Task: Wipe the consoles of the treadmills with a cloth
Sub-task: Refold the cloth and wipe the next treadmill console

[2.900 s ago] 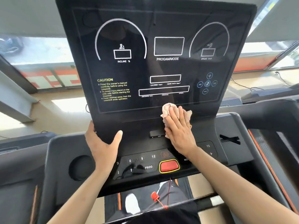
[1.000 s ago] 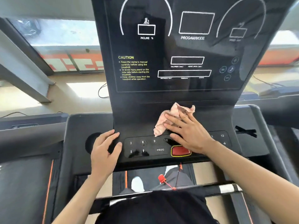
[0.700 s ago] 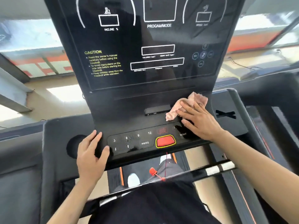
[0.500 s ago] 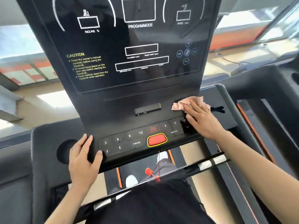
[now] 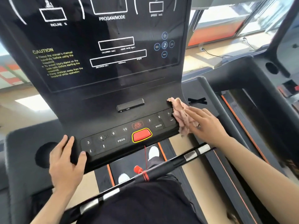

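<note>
Sunlit windows (image 5: 226,21) and a pale floor show behind a row of treadmills, and the black console (image 5: 105,75) of the nearest one fills most of the view, its dark display panel printed with white outlines and a yellow caution notice. Below the panel runs a sloped button strip (image 5: 123,136) with numbered keys and a red button (image 5: 141,135) ringed in yellow. The cloth (image 5: 180,113), pale pink and crumpled, lies against the right end of that strip, partly lapping over its edge. The right hand (image 5: 205,125) presses on it from the right, its grip spread flat, with the fingers straight and side by side over the cloth. The left hand (image 5: 64,162) rests at the strip's left end, its grip loose and open: the fingers lie nearly straight along the side and the thumb is laid over the front corner. A black handlebar (image 5: 169,165) with silver bands crosses low in the view, and a red clip (image 5: 137,169) hangs at it on a red cord that comes down from under the red button. White shoes (image 5: 153,152) stand on the belt below. Another treadmill (image 5: 252,67) stands just to the right.
</note>
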Motion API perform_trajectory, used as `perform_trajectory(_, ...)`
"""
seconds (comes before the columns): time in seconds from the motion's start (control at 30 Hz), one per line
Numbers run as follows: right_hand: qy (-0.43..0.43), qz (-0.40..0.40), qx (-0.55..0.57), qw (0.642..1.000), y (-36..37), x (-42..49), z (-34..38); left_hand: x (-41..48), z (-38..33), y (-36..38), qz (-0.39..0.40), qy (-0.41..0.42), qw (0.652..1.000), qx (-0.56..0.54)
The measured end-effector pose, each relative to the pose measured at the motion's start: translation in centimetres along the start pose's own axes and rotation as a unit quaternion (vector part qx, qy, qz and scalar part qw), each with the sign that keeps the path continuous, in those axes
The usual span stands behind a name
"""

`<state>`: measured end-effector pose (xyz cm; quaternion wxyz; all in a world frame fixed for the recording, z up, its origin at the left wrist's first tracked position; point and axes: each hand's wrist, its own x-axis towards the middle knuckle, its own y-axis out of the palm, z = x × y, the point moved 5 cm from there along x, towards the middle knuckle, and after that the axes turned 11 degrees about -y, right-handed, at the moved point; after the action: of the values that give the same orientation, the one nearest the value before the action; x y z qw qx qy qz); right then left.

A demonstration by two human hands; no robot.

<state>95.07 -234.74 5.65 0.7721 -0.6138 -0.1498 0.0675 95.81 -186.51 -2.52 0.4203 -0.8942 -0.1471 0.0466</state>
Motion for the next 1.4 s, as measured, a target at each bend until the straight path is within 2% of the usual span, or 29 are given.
perform_trajectory(0.1, -0.066, 0.120, -0.063, 0.989, 2.9, -0.2, -1.4, 0.0, 0.0, 0.1, -0.003, 0.002, 1.000, 0.001)
perform_trajectory(0.2, -0.036, 0.161, -0.102, 0.981, 5.7, 0.3, -2.2, 0.0, 0.0, 0.0, -0.005, 0.005, 1.000, 0.001)
perform_trajectory(0.33, 0.074, 0.135, -0.087, 0.984, 7.3, 1.8, -1.7, -0.1, -0.2, -0.1, -0.005, 0.004, 1.000, 0.006)
perform_trajectory(0.43, 0.104, 0.105, -0.080, 0.986, 8.1, 2.7, 0.3, -0.1, -0.3, -0.2, -0.007, 0.011, 1.000, 0.014)
perform_trajectory(0.7, 0.049, 0.086, -0.076, 0.992, 10.0, 4.5, 6.8, -0.2, -0.5, -0.4, -0.002, 0.012, 1.000, 0.009)
perform_trajectory(1.1, -0.058, 0.106, -0.055, 0.991, 11.9, 7.2, 16.4, -0.2, -0.1, -0.8, 0.028, 0.011, 1.000, -0.004)
perform_trajectory(1.4, -0.143, 0.111, -0.039, 0.983, 14.1, 9.5, 24.9, 0.2, 0.4, -1.6, 0.081, -0.009, 0.995, -0.060)
